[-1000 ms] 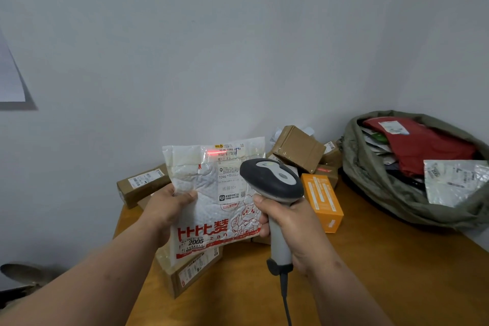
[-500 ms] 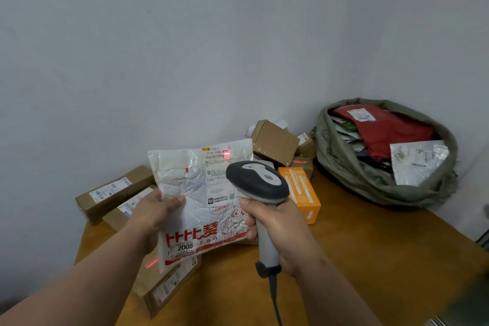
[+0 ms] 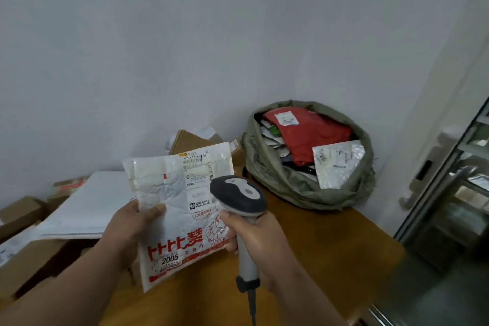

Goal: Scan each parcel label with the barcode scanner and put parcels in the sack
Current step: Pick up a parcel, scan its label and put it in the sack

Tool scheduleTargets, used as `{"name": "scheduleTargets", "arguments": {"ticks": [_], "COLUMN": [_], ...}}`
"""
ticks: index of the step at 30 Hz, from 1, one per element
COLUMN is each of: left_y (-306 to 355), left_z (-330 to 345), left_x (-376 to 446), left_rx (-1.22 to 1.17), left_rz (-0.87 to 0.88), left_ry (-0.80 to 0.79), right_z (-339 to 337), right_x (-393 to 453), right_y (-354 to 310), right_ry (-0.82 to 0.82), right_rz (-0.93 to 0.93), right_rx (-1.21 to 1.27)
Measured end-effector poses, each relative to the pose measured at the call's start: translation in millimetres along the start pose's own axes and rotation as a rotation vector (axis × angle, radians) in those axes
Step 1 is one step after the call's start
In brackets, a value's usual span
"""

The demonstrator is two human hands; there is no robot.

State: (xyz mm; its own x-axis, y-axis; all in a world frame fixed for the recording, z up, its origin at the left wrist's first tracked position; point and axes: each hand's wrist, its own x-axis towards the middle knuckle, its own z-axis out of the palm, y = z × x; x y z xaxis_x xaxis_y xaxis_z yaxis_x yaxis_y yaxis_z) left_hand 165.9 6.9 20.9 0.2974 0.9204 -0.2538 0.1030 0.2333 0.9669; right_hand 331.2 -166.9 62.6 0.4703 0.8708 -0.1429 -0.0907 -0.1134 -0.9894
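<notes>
My left hand [image 3: 132,230] grips a white padded parcel [image 3: 169,206] with red print by its left edge and holds it upright above the table. Its label [image 3: 197,174] faces me. My right hand [image 3: 254,235] grips the handle of a grey and black barcode scanner [image 3: 238,196], whose head sits in front of the parcel's right side. The olive green sack [image 3: 267,164] stands open at the back right of the wooden table [image 3: 330,241]. Inside it lie a red parcel [image 3: 315,132] and a silver parcel [image 3: 336,161] among others.
Brown cardboard boxes [image 3: 23,259] and a white flat parcel [image 3: 87,204] are piled at the left. Another brown box [image 3: 185,140] stands behind the held parcel. A glass door with a metal frame [image 3: 449,193] is at the right, a white wall behind.
The view has swung to the right, so the sack now sits nearer the middle. The red scan light seen on the label earlier is no longer visible. Both hands keep their hold.
</notes>
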Motion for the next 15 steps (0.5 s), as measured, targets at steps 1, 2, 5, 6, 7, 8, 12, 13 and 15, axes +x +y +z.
{"name": "scheduleTargets", "arguments": {"ticks": [1, 2, 5, 6, 7, 8, 12, 13, 15], "left_y": [1, 2, 9, 14, 19, 24, 48, 53, 59], "left_z": [23, 45, 107, 126, 144, 160, 218, 232, 259], "left_x": [4, 8, 22, 26, 31, 37, 63, 70, 78], "left_rx": [-0.012, -0.026, -0.024, -0.018, -0.010, 0.013, 0.073, 0.075, 0.076], "left_rz": [-0.003, -0.005, 0.023, 0.039, 0.057, 0.077, 0.165, 0.191, 0.233], "left_ry": [0.002, 0.010, 0.037, 0.039, 0.036, 0.027, -0.035, -0.061, -0.100], "right_z": [-21, -40, -91, -105, -118, -129, -167, -177, -196], "right_x": [5, 10, 27, 34, 41, 47, 72, 78, 88], "right_y": [-1, -3, -4, -3, -2, -1, 2, 4, 9], "right_ry": [0.013, 0.024, 0.075, 0.107, 0.144, 0.179, 0.316, 0.363, 0.454], "right_rz": [0.005, 0.008, 0.000, 0.003, 0.010, 0.018, 0.034, 0.038, 0.042], "right_rx": [-0.021, -0.033, -0.044, -0.039, -0.030, -0.015, 0.079, 0.117, 0.200]}}
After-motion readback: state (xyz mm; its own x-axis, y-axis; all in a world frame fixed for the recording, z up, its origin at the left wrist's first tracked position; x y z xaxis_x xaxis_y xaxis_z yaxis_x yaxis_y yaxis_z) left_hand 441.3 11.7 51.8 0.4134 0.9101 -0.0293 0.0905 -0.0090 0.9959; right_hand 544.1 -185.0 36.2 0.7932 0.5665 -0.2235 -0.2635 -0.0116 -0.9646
